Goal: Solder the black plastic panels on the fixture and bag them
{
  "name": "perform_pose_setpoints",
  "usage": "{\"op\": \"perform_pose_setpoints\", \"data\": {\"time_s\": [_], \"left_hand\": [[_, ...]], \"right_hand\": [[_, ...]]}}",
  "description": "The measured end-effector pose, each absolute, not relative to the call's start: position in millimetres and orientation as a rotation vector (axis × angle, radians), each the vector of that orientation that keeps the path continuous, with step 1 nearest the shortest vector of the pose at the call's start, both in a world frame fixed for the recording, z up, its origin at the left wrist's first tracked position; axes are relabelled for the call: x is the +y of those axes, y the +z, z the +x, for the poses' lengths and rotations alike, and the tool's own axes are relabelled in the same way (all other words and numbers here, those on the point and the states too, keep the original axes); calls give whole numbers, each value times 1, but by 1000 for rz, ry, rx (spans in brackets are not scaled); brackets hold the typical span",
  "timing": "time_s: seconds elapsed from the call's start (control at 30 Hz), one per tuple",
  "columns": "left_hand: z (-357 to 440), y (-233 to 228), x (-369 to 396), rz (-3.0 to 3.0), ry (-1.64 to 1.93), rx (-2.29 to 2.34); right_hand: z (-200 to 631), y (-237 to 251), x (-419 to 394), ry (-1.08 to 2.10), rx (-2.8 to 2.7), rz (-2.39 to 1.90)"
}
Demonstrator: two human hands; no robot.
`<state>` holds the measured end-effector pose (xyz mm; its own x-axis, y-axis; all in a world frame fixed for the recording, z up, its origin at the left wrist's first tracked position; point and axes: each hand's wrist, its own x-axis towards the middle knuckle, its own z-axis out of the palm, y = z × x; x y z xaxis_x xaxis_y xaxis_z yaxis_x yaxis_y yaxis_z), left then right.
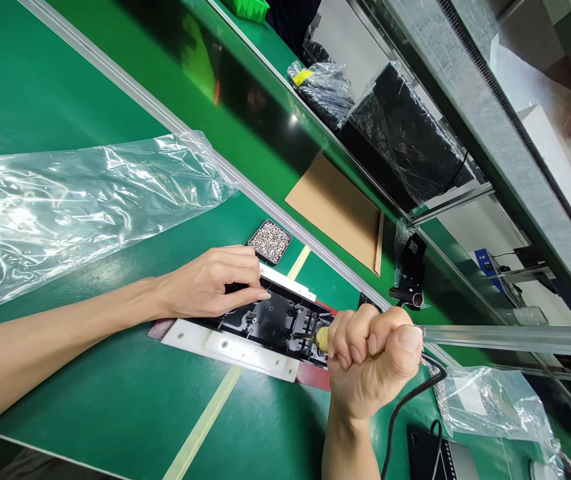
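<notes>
- Your right hand (pixel 370 350) is closing in a fist around a screwdriver (pixel 322 339), its yellow end showing past your fingers.
- The screwdriver is pointing down into a black panel (pixel 265 317); whether its tip is touching a screw is hard to make out.
- Your left hand (pixel 215 283) is resting across the panel's other end, thumb parted from the fingers; you cannot tell from this view whether it is pinching the edge.
- The black panel is lying between white blocks (pixel 230 347) on a red base (pixel 312 377), in the middle of the green table (pixel 130 400).
- A black cord (pixel 400 407) is curving down beside your right wrist.
- A small box (pixel 261 255) is sitting just beyond your left fingers, holding many tiny metal pieces (pixel 271 239).
- A clear plastic bag (pixel 80 207) is stretching over the table beyond your left forearm.
- A metal rail (pixel 275 212) is running slantwise past the box, and a cardboard sheet (pixel 340 210) is lying beyond it.
- Farther off, black boxes (pixel 405 133) in clear wrap are standing behind the cardboard.
</notes>
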<state>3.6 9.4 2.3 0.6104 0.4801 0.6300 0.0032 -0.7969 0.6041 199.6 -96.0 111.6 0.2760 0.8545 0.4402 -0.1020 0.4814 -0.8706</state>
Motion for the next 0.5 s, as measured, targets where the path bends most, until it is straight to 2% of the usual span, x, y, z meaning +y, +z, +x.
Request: {"op": "perform_pose_setpoints", "data": {"time_s": [0.5], "left_hand": [[3, 3, 8, 2263, 1113, 380]], "right_hand": [[200, 111, -97, 759, -1100, -849]]}}
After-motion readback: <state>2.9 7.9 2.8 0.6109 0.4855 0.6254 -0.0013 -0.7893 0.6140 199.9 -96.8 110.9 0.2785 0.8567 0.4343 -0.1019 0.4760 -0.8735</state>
